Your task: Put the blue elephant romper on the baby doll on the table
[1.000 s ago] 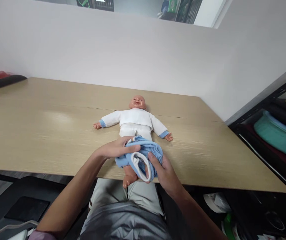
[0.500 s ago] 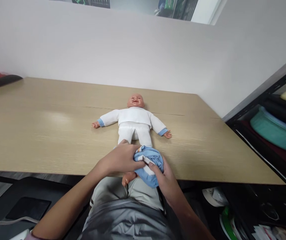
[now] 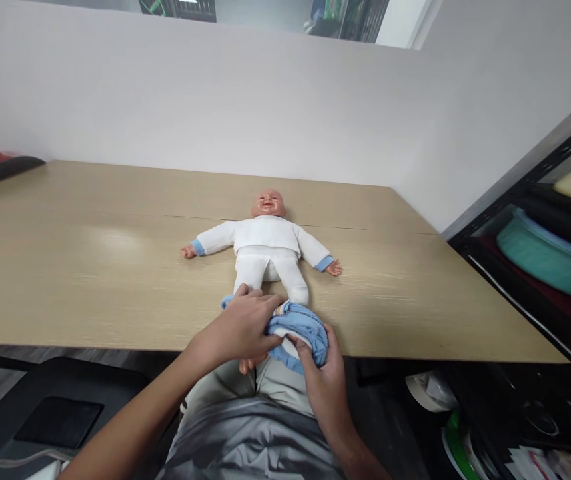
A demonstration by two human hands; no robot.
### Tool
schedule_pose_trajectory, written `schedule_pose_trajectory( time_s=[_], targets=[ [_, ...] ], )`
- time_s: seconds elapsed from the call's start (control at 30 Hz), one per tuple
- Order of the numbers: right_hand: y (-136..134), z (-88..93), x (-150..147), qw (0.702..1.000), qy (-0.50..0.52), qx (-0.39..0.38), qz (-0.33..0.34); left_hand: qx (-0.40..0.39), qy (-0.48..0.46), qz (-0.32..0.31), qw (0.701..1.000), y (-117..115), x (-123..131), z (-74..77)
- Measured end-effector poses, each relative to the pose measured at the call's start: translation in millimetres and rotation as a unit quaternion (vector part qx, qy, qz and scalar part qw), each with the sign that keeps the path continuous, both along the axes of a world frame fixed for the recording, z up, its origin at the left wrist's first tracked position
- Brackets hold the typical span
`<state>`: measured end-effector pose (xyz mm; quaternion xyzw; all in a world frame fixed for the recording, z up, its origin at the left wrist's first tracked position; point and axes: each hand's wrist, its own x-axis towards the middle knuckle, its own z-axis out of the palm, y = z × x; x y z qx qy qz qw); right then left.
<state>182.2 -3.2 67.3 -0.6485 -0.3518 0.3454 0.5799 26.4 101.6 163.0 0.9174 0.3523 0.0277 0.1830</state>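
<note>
Left hand (image 3: 245, 327) and right hand (image 3: 324, 377) both clamp fingers on bunched white-edged blue garment (image 3: 301, 323) at the lower legs of white-clad doll (image 3: 266, 235) lying face-up on wooden table (image 3: 115, 287).

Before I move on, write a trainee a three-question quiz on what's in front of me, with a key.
1. Multiple choice: what is the main colour of the bunched garment?
A) red
B) blue
C) green

2. True or false: the doll lies face down.

3. Short answer: which of the person's hands is nearer the doll's visible bare foot?

Key:
1. B; it is blue, with some white showing.
2. False; it lies face up on the table, arms spread.
3. The left hand; the foot shows just below it.
</note>
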Motion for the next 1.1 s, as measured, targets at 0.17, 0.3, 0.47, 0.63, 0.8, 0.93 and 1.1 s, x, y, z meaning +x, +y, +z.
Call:
schedule_pose_trajectory(
  time_s=[0.17, 0.3, 0.47, 0.63, 0.8, 0.93, 1.1],
  targets=[
    [17, -0.7, -4, 1.000, 0.000, 0.003, -0.008, -0.028, -0.010, 0.015, 0.999, 10, 3, 2.5],
    [38, 3.3, 6, 0.995, -0.078, 0.012, 0.056, -0.031, -0.031, 0.062, 0.997, 27, 4, 1.8],
    [55, -0.4, 17, 0.974, -0.219, 0.045, 0.036, -0.022, -0.037, 0.063, 0.997, 42, 4, 0.2],
    [52, -9.7, 17, 0.987, -0.153, 0.013, 0.053, -0.004, -0.026, 0.054, 0.998, 43, 7, -6.9],
    [47, -4.1, 16, 0.994, -0.095, 0.010, 0.057, -0.055, -0.102, 0.052, 0.992, 47, -1, -11.9],
    [48, -1.4, 15, 0.994, -0.078, 0.038, 0.062, -0.122, -0.148, 0.049, 0.980, 52, -12, -6.6],
    [53, -6.8, 17, 0.990, -0.065, 0.078, 0.094, -0.179, -0.178, 0.056, 0.966, 59, -22, -5.3]
  ],
)
